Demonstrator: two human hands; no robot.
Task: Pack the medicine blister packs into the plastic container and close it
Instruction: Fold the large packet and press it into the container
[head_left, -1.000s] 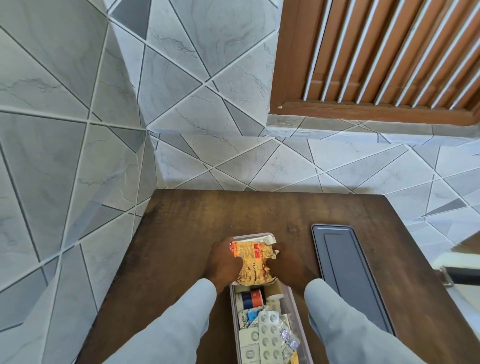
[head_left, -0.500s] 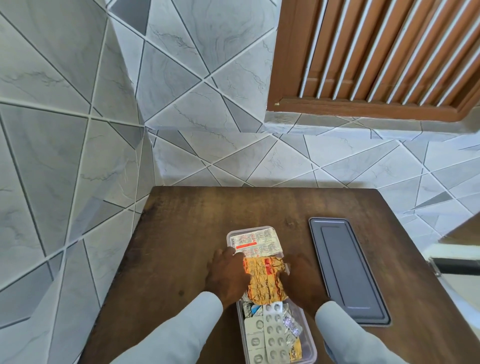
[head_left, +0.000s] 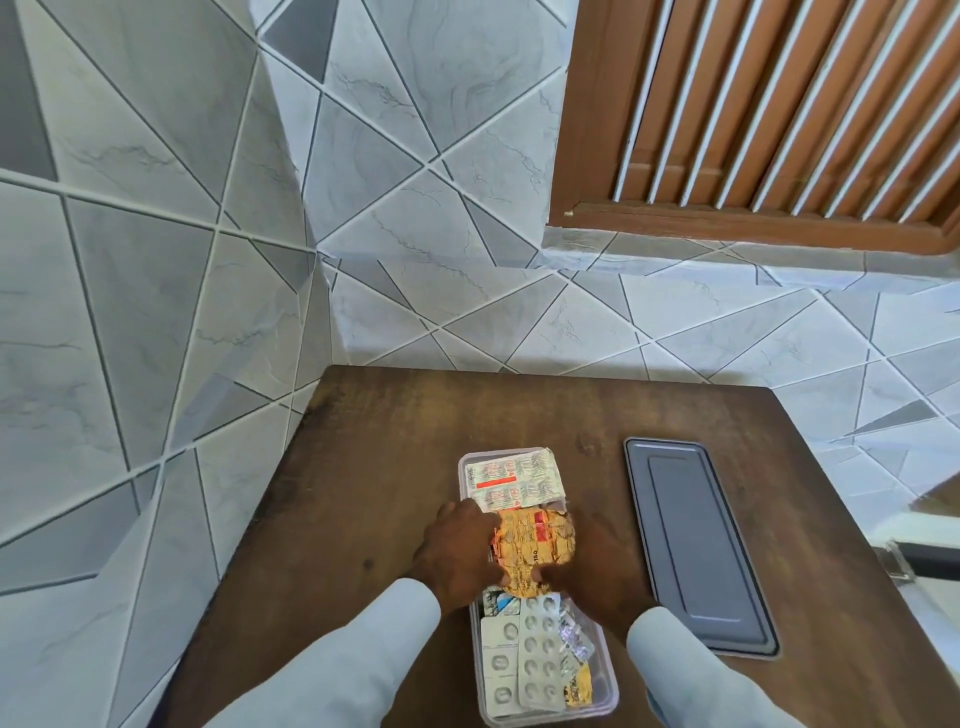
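A clear plastic container (head_left: 611, 680) lies lengthwise on the brown table (head_left: 363, 467), filled with several blister packs. A crumpled orange foil pack (head_left: 535, 545) sits at its middle. My left hand (head_left: 460, 556) and my right hand (head_left: 597, 566) hold this pack from either side, thumbs meeting at its near end, over the container. A white and red pack (head_left: 511, 479) lies flat at the far end. Silver packs (head_left: 537, 654) fill the near end. The grey lid (head_left: 696, 545) lies flat on the table to the right.
The table stands in a corner of grey tiled walls (head_left: 208, 260). A brown slatted window frame (head_left: 753, 130) is above at the right. The table's right edge drops off beside the lid.
The orange pack has come down from above the container's far end to its middle, uncovering the white and red pack. Both hands moved nearer with it.
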